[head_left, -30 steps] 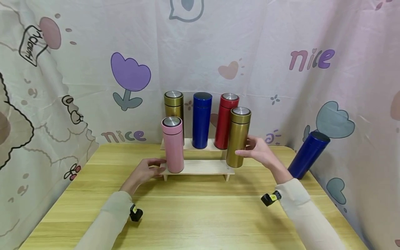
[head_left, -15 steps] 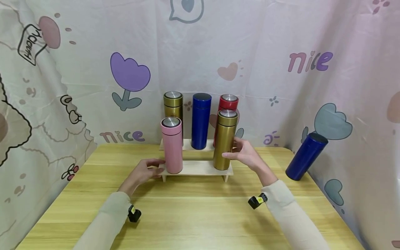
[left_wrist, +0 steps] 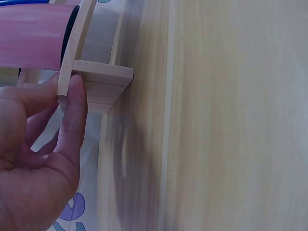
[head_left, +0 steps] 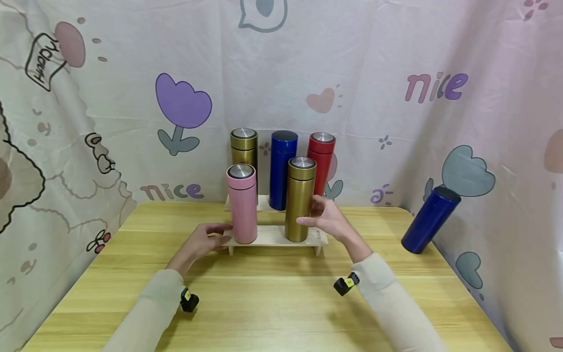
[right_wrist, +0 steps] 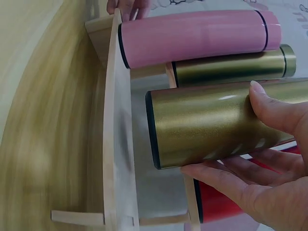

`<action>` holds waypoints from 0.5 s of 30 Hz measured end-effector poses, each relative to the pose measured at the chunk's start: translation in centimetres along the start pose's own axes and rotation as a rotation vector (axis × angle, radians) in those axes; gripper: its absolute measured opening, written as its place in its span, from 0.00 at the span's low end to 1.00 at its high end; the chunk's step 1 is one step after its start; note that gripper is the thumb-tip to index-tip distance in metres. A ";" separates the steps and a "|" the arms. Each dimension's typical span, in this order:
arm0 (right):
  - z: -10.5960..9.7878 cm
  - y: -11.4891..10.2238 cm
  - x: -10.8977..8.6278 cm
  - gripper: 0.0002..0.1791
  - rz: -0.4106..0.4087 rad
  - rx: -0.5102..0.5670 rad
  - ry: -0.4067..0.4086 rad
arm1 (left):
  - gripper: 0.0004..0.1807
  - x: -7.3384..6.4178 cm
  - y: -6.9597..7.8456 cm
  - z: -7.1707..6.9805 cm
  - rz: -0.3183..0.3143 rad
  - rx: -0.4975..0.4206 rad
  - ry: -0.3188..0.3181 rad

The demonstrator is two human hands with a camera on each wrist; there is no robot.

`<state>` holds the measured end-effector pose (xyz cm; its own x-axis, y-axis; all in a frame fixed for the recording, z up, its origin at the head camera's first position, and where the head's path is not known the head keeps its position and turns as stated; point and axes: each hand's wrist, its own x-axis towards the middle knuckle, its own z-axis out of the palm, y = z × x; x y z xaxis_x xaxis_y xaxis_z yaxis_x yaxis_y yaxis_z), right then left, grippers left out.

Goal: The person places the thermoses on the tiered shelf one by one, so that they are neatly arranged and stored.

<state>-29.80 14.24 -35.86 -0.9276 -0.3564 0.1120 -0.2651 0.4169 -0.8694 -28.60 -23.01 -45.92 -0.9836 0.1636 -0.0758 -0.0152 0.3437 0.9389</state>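
My right hand (head_left: 329, 218) grips a gold thermos bottle (head_left: 300, 205) around its body, thumb on the near side. In the right wrist view a gap shows between its dark base and the lower board of the wooden two-tier rack (right_wrist: 118, 144). With thumb and fingers, my left hand (left_wrist: 43, 139) pinches the left end of that lower board. A pink thermos (head_left: 244, 208) stands upright on the board beside my left hand. On the upper tier stand another gold thermos (head_left: 244, 146), a blue thermos (head_left: 280, 171) and a red thermos (head_left: 322, 151), each partly hidden by the front bottles.
A second blue thermos (head_left: 431, 220) appears tilted at the table's right edge, near the curtain. The wooden table (head_left: 264, 303) spreads in front of the rack. A printed curtain (head_left: 365, 58) hangs behind and at both sides.
My right hand has carried the gold thermos leftward, from beyond the rack's right end to over the lower board, uncovering more of the red thermos. My left hand stays on the rack.
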 end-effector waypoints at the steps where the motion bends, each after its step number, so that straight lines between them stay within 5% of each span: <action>1: 0.2 0.0 0.1 0.39 0.002 -0.002 0.002 | 0.27 0.0 0.0 0.0 0.001 0.001 -0.001; 15: 2.8 0.5 0.8 0.38 -0.006 -0.020 0.068 | 0.26 0.0 0.0 0.0 0.010 0.004 -0.006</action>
<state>-29.89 11.81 -37.58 -0.9417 -0.3012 0.1501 -0.2751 0.4321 -0.8588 -28.56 -22.95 -45.89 -0.9826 0.1726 -0.0681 -0.0043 0.3455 0.9384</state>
